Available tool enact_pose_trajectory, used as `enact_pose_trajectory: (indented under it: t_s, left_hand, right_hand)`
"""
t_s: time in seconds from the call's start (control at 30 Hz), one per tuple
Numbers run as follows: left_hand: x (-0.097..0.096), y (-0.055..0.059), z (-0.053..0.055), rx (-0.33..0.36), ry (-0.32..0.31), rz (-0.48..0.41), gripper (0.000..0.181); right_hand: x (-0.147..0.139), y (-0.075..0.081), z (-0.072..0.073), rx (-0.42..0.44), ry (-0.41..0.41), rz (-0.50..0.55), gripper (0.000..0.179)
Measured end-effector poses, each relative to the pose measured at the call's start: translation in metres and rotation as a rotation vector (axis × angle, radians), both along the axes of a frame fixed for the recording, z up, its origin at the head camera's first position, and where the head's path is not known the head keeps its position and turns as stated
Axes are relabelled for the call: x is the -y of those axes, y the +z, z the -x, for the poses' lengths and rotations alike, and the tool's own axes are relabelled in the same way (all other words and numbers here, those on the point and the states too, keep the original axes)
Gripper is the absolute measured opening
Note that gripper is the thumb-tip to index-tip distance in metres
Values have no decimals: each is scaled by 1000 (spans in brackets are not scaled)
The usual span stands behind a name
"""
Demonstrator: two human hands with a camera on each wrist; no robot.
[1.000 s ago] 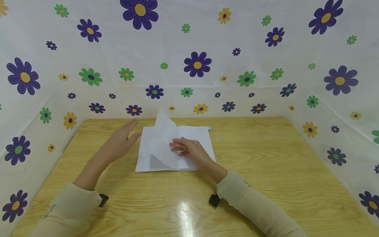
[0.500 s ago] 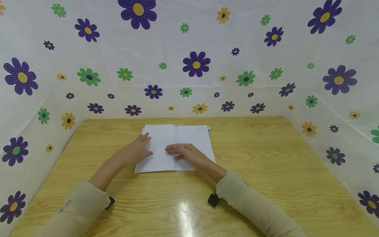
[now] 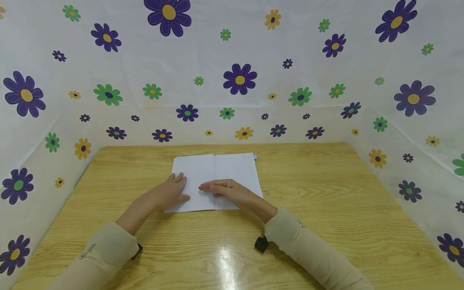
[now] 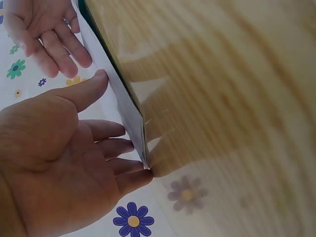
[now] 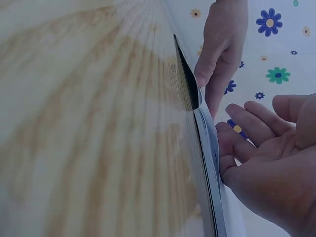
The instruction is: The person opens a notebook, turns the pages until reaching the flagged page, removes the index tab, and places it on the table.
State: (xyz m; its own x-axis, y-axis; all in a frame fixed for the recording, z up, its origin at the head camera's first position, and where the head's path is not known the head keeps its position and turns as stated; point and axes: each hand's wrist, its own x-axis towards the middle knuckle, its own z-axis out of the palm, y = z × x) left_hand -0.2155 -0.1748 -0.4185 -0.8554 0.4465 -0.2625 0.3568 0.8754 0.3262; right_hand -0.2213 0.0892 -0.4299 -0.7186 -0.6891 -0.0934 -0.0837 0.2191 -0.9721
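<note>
An exercise book [image 3: 235,169] with lined white pages lies spread on the table, both pages flat. My left hand [image 3: 169,193] rests on the left page near its outer edge, fingers extended and thumb apart. In the left wrist view the fingertips of the left hand [image 4: 74,153] touch the edge of the pages. Over the lower middle of the book is my right hand [image 3: 232,191], its fingers pointing left across the fold. The right wrist view has the right hand [image 5: 271,153] with its little-finger side against the page, holding nothing.
The wooden table [image 3: 319,193] extends around the book on all sides. A white cloth with printed flowers [image 3: 268,52] stands behind and along both sides. A small pale blue tab [image 3: 255,157] sticks out at the book's upper right edge.
A raised page has come down flat on the left side. My left hand has moved right and down onto the left page; the right hand has shifted slightly left and lower.
</note>
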Motion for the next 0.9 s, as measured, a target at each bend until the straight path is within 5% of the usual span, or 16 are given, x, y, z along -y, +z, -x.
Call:
enact_pose_trajectory:
  t_s: [0.27,0.6,0.9]
  left_hand:
    - [-2,1,-3,10,3,27,73]
    - [0,0,-6,6,-3,6,75]
    - [1,0,-6,-7,-10,12,73]
  right_hand:
    - [-15,2,1,23,-134,52,38]
    - [-57,11,3,-103,-383,-136,36]
    - [-77,13,3,-323,-296,-433,48]
